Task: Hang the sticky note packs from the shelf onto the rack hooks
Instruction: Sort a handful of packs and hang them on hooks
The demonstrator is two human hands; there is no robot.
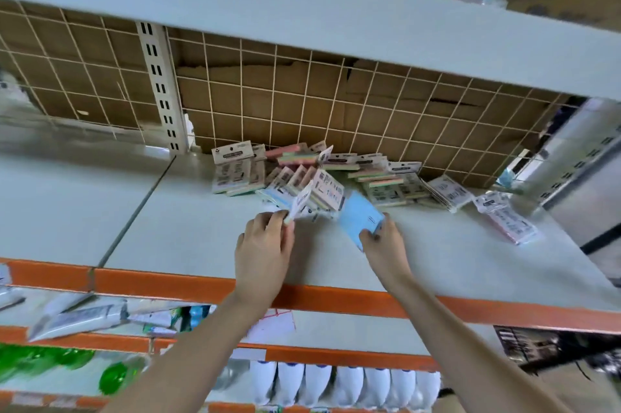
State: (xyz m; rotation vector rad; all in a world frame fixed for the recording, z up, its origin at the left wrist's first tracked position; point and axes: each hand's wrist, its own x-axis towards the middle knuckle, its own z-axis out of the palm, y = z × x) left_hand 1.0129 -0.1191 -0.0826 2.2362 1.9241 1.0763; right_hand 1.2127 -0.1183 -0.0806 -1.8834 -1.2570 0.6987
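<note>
Your forearms reach over the shelf [188, 244]: left hand [265, 244] pinches a sticky note pack [302, 202] by its card header, right hand [386, 241] grips a blue pack [359, 219], both lifted from the heap [336, 174] against the wire grid [302, 93], apparently for hanging.

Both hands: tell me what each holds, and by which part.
The left hand pinches a sticky note pack by its near end. The right hand grips a blue pack at its near lower corner.
</note>
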